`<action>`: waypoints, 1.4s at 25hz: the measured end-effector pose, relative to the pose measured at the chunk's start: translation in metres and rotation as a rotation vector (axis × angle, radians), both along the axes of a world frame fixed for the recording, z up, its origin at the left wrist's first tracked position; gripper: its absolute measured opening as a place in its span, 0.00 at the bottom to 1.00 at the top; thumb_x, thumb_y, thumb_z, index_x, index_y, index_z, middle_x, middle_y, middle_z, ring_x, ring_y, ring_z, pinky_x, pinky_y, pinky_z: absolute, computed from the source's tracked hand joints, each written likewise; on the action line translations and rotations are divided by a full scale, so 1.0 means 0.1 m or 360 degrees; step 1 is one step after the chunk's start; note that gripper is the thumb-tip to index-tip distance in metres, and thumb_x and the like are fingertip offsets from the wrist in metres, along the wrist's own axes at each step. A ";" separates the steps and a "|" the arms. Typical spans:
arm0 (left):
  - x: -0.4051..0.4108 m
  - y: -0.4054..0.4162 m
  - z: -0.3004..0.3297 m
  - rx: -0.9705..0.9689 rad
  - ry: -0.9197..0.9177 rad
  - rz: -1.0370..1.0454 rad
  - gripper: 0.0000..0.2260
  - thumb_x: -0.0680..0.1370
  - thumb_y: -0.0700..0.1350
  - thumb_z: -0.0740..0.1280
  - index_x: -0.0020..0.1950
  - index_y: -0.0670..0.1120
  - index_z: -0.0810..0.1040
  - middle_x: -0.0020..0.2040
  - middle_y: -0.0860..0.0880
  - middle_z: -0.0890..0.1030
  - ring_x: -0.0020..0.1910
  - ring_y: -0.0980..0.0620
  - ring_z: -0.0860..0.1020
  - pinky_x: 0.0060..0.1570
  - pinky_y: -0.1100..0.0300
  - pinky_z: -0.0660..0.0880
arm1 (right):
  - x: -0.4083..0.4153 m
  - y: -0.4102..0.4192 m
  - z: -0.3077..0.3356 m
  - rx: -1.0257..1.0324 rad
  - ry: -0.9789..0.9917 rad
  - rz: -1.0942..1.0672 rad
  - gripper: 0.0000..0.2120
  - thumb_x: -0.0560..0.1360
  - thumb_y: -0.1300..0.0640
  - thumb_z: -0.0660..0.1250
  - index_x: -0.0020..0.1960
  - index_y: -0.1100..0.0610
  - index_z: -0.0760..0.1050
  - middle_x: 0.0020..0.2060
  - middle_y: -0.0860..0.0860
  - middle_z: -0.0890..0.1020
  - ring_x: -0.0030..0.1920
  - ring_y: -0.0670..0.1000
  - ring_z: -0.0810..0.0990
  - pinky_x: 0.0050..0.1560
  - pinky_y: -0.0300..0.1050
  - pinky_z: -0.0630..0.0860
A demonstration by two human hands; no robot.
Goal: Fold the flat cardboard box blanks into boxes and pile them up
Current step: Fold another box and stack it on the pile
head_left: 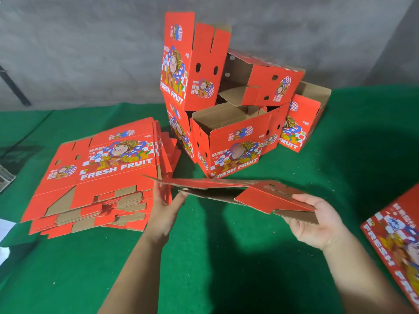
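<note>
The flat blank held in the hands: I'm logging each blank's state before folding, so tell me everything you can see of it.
The blank is red printed corrugated cardboard, brown on its unprinted side. It is held nearly level above the green cloth, seen almost edge-on, its layers parting slightly in the middle. A cut flap angles down at its right end. The left hand touches its left edge with its fingertips; the right hand grips its right end, thumb on top. It is not yet folded into a box.

"FRESH FRUIT" stands in white letters on the stack of flat blanks (102,168) and on the folded boxes (231,152).
</note>
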State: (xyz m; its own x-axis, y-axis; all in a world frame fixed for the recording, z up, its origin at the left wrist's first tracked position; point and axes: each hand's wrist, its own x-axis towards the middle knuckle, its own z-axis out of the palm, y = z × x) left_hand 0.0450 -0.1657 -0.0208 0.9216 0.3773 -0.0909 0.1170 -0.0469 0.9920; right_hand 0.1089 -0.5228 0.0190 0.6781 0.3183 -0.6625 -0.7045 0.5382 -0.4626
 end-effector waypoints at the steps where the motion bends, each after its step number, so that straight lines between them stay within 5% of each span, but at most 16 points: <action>1: 0.00 0.04 0.04 -0.0022 -0.0045 0.0025 0.46 0.69 0.64 0.77 0.80 0.61 0.55 0.80 0.56 0.65 0.75 0.50 0.68 0.70 0.48 0.72 | -0.02 -0.01 -0.01 0.0020 0.0012 -0.0002 0.18 0.72 0.61 0.70 0.61 0.64 0.78 0.44 0.60 0.87 0.34 0.58 0.87 0.28 0.46 0.83; 4: -0.02 0.22 0.12 0.0030 -0.0121 0.0045 0.46 0.68 0.65 0.77 0.79 0.63 0.54 0.75 0.58 0.68 0.71 0.58 0.71 0.61 0.59 0.74 | -0.01 0.01 0.02 0.0095 0.0010 0.0174 0.24 0.73 0.54 0.70 0.66 0.64 0.75 0.49 0.63 0.87 0.32 0.56 0.86 0.27 0.44 0.82; 5: -0.02 0.23 0.15 0.0075 -0.0117 0.0031 0.43 0.67 0.66 0.77 0.75 0.60 0.60 0.70 0.54 0.73 0.66 0.58 0.75 0.54 0.61 0.79 | 0.00 0.04 0.03 0.0127 0.0005 0.0257 0.29 0.75 0.48 0.68 0.68 0.66 0.74 0.57 0.66 0.84 0.36 0.57 0.87 0.31 0.45 0.84; 7: -0.01 0.17 0.22 0.0105 -0.0089 0.0047 0.40 0.64 0.70 0.78 0.69 0.55 0.67 0.62 0.46 0.77 0.56 0.56 0.81 0.46 0.59 0.82 | 0.07 0.16 -0.01 -0.0023 -0.0011 0.0299 0.32 0.78 0.36 0.62 0.71 0.59 0.74 0.72 0.67 0.73 0.62 0.64 0.82 0.53 0.57 0.84; 8: -0.01 0.13 0.25 0.0099 -0.0083 0.0072 0.40 0.64 0.70 0.77 0.68 0.55 0.67 0.62 0.45 0.77 0.55 0.55 0.81 0.49 0.57 0.82 | 0.10 0.23 -0.02 -0.0214 -0.0055 0.0246 0.29 0.80 0.35 0.59 0.70 0.54 0.74 0.78 0.61 0.68 0.74 0.63 0.71 0.67 0.63 0.76; 10: -0.01 0.04 0.31 0.0091 -0.0108 0.0095 0.39 0.67 0.67 0.76 0.72 0.54 0.65 0.67 0.45 0.74 0.63 0.53 0.78 0.58 0.56 0.77 | 0.12 0.41 0.00 -0.0643 -0.0298 0.0089 0.15 0.82 0.40 0.58 0.62 0.44 0.77 0.76 0.40 0.67 0.80 0.50 0.58 0.79 0.60 0.54; 12: 0.01 -0.05 0.39 0.0019 -0.0161 0.0075 0.38 0.73 0.60 0.77 0.77 0.56 0.61 0.71 0.49 0.72 0.67 0.55 0.75 0.61 0.59 0.74 | 0.12 0.58 0.04 -0.0894 -0.0531 0.0140 0.12 0.82 0.39 0.59 0.53 0.41 0.79 0.56 0.29 0.79 0.69 0.44 0.70 0.77 0.54 0.56; 14: 0.04 -0.16 0.49 -0.0130 -0.0263 0.0033 0.38 0.75 0.49 0.76 0.80 0.57 0.59 0.70 0.51 0.72 0.62 0.54 0.77 0.62 0.55 0.74 | 0.11 0.68 0.02 -0.1059 -0.0619 0.0168 0.17 0.83 0.39 0.57 0.49 0.45 0.80 0.45 0.37 0.86 0.56 0.45 0.81 0.60 0.46 0.69; 17: 0.08 -0.23 0.62 -0.0138 -0.0274 -0.0056 0.30 0.80 0.40 0.72 0.79 0.55 0.65 0.70 0.48 0.76 0.61 0.55 0.80 0.65 0.52 0.78 | 0.13 0.70 -0.02 -0.1102 -0.0696 0.0005 0.23 0.82 0.33 0.52 0.42 0.40 0.81 0.46 0.47 0.88 0.46 0.46 0.87 0.44 0.45 0.74; 20: 0.08 -0.16 0.71 0.0217 0.0036 0.0118 0.25 0.80 0.53 0.72 0.75 0.49 0.71 0.62 0.48 0.82 0.59 0.48 0.82 0.62 0.46 0.79 | 0.12 0.53 0.08 -0.1199 -0.0899 0.0083 0.18 0.74 0.22 0.51 0.51 0.24 0.76 0.47 0.33 0.86 0.46 0.42 0.87 0.41 0.45 0.78; 22: 0.12 -0.03 0.72 0.0325 0.0272 0.0450 0.24 0.81 0.62 0.67 0.68 0.46 0.77 0.55 0.46 0.82 0.54 0.44 0.81 0.56 0.48 0.78 | 0.11 0.42 0.11 -0.1251 -0.1014 0.0299 0.29 0.66 0.14 0.49 0.63 0.20 0.67 0.54 0.27 0.82 0.52 0.42 0.86 0.50 0.52 0.82; 24: 0.18 0.07 0.70 0.0168 0.0184 0.0573 0.16 0.85 0.55 0.61 0.53 0.43 0.80 0.44 0.43 0.83 0.44 0.43 0.79 0.47 0.45 0.78 | 0.10 0.38 0.03 -0.1344 -0.1225 0.0334 0.35 0.67 0.15 0.47 0.71 0.24 0.63 0.68 0.30 0.74 0.68 0.44 0.77 0.69 0.56 0.74; 28: 0.21 0.03 0.61 0.0325 -0.0128 0.0801 0.13 0.85 0.46 0.60 0.43 0.46 0.78 0.36 0.47 0.79 0.35 0.48 0.73 0.38 0.51 0.70 | -0.02 0.49 -0.01 -0.1277 -0.1594 -0.0079 0.15 0.76 0.28 0.49 0.59 0.17 0.68 0.78 0.42 0.62 0.76 0.41 0.67 0.76 0.51 0.64; 30: 0.18 0.02 0.54 0.0332 -0.0188 0.0960 0.11 0.86 0.43 0.58 0.49 0.44 0.78 0.40 0.46 0.80 0.40 0.45 0.76 0.39 0.50 0.70 | -0.08 0.52 -0.05 -0.1280 -0.1617 -0.0159 0.11 0.81 0.33 0.52 0.57 0.24 0.72 0.78 0.44 0.59 0.78 0.51 0.65 0.77 0.62 0.64; 32: 0.18 0.01 0.50 0.0199 -0.0199 0.1039 0.11 0.86 0.42 0.57 0.66 0.43 0.74 0.50 0.43 0.82 0.49 0.42 0.80 0.47 0.49 0.75 | -0.10 0.52 -0.10 -0.1108 -0.1542 -0.0065 0.14 0.82 0.33 0.56 0.65 0.30 0.74 0.77 0.46 0.67 0.76 0.56 0.70 0.76 0.67 0.65; 35: 0.18 -0.03 0.49 0.0001 -0.0383 0.1042 0.22 0.84 0.37 0.56 0.76 0.51 0.60 0.59 0.42 0.81 0.55 0.47 0.82 0.53 0.56 0.76 | -0.04 0.52 -0.10 -0.0914 -0.1343 0.0273 0.42 0.72 0.20 0.56 0.80 0.41 0.64 0.74 0.47 0.75 0.73 0.49 0.74 0.74 0.55 0.67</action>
State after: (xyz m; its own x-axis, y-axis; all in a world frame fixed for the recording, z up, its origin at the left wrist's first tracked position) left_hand 0.0628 -0.1687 0.0285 0.4993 0.8620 0.0876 -0.1017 -0.0422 0.9939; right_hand 0.1054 -0.4706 0.0088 0.9677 0.2406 -0.0751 -0.0783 0.0036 -0.9969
